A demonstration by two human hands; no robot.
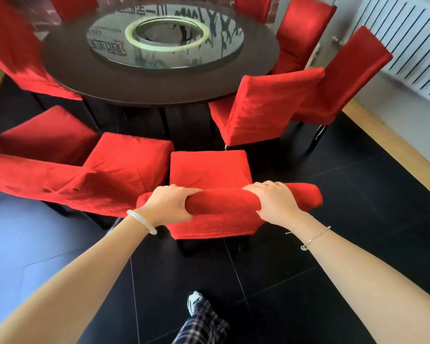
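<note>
Atop the rounded red fabric chairback [224,203], both hands

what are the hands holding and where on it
Both hands grip the top edge of the red-covered chair's backrest: left hand toward its left end, right hand toward its right.

Fingertips gone, edges clipped

Left grip [168,204] and right grip [274,203] curl over the chair back [224,202], fingertips buried in its red cover. The far-left chair [10,45] is smeared with blur, and the radiator [407,40] runs off the right edge. Lettering mirrored in the glass turntable [109,45] on the counter [159,83] is unreadable.
</note>
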